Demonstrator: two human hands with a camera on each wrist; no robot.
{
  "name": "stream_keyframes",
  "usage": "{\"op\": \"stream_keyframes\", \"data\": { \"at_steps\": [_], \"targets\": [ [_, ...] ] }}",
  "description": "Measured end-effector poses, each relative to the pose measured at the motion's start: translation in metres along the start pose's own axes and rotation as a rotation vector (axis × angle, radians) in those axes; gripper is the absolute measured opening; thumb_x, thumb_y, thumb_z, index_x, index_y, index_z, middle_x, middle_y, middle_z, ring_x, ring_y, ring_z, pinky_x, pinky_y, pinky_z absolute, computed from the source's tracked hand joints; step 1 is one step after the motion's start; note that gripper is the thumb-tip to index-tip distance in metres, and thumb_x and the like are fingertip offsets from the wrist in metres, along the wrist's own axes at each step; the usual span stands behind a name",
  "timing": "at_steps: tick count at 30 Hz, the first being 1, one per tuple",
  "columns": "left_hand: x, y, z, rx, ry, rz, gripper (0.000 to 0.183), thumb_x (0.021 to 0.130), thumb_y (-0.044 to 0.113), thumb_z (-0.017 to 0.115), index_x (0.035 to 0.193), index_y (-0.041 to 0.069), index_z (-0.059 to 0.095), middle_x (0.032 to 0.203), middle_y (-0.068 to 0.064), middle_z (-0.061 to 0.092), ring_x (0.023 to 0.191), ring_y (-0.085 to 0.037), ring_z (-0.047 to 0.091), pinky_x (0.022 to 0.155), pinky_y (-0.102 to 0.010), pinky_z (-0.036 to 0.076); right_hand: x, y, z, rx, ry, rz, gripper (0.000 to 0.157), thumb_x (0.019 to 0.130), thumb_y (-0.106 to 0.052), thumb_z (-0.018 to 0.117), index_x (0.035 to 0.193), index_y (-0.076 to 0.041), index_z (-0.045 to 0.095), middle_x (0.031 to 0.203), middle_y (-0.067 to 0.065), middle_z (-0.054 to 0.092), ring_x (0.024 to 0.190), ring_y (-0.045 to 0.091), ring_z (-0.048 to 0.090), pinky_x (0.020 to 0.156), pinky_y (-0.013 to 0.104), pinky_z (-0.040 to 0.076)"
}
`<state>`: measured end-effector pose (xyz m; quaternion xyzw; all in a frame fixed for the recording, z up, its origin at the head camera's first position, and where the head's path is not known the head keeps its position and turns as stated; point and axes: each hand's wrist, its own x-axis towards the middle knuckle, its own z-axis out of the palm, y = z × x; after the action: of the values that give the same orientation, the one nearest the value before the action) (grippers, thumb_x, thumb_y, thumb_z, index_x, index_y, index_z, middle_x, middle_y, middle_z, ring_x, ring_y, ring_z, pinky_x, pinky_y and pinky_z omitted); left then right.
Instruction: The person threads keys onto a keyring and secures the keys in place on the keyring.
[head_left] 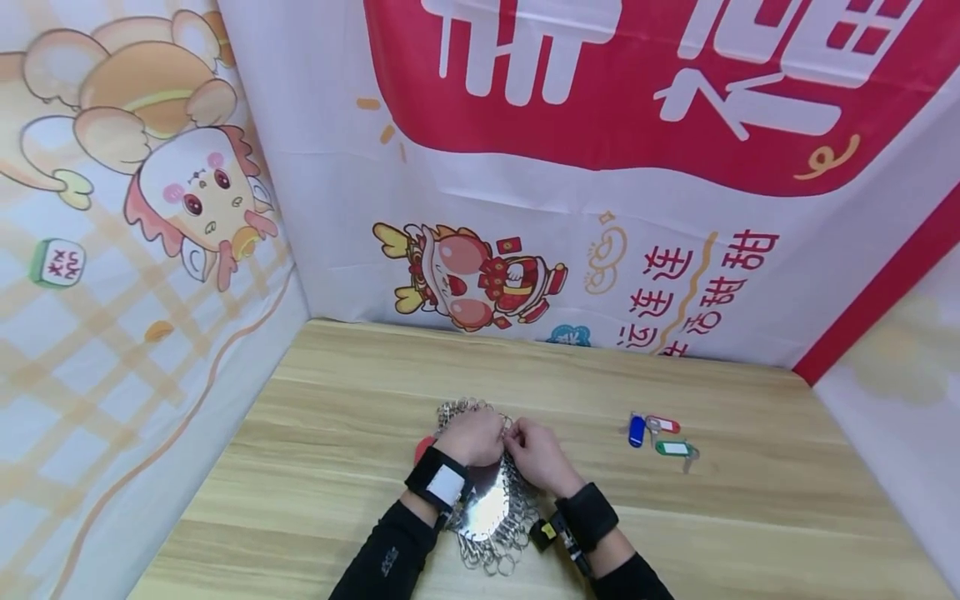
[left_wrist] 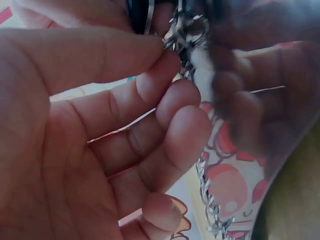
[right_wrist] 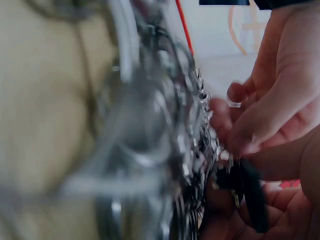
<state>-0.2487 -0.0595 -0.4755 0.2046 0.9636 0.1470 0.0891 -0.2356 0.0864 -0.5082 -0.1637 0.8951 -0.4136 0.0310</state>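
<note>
A shiny mirror-like metal plate, fringed with many small metal rings and clasps, is under both hands. At its far edge the left hand pinches a small metal ring between thumb and forefinger, the other fingers curled loosely. Close on its right, the right hand has its fingertips together at the same rings. It holds a flat black piece with a metal fitting, perhaps a key tag; the hand partly hides it. Part of a red round thing shows beside the left wrist.
Right of the hands lie a blue key tag, a red key tag and a green key tag, with small keys. The wooden table meets a printed cloth wall at the back and another at the left.
</note>
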Motion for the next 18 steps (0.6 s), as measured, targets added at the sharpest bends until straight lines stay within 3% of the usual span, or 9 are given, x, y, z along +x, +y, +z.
{"op": "stream_keyframes", "data": {
  "at_steps": [3, 8, 18],
  "targets": [
    [-0.0007, 0.0008, 0.0054, 0.02, -0.019, -0.019, 0.032, 0.086, 0.012, 0.056, 0.055, 0.013, 0.046, 0.063, -0.002, 0.05, 0.053, -0.015, 0.048, 0.049, -0.03, 0.04, -0.004, -0.0004, 0.0044, -0.004, 0.008, -0.001, 0.008, 0.092, -0.008, 0.057, 0.084, -0.006, 0.058, 0.075, -0.001, 0.057, 0.063, 0.01, 0.05, 0.058, 0.026, 0.043],
    [-0.0018, 0.0033, 0.0038, 0.011, -0.022, -0.001, 0.031, 0.085, 0.015, 0.059, 0.056, 0.014, 0.048, 0.057, 0.0, 0.046, 0.05, -0.014, 0.046, 0.05, -0.028, 0.038, -0.0055, 0.002, 0.006, 0.005, 0.022, -0.002, 0.007, 0.093, -0.006, 0.056, 0.086, -0.006, 0.058, 0.075, 0.0, 0.057, 0.063, 0.01, 0.05, 0.058, 0.025, 0.043],
    [-0.0019, 0.0035, -0.0002, -0.074, -0.016, -0.008, 0.03, 0.086, 0.014, 0.056, 0.057, 0.014, 0.046, 0.056, 0.0, 0.042, 0.05, -0.014, 0.045, 0.051, -0.027, 0.037, 0.0005, 0.0007, 0.0, 0.027, 0.058, -0.004, 0.007, 0.092, -0.004, 0.055, 0.086, -0.004, 0.059, 0.074, 0.001, 0.057, 0.063, 0.011, 0.05, 0.057, 0.025, 0.043]
  ]
}}
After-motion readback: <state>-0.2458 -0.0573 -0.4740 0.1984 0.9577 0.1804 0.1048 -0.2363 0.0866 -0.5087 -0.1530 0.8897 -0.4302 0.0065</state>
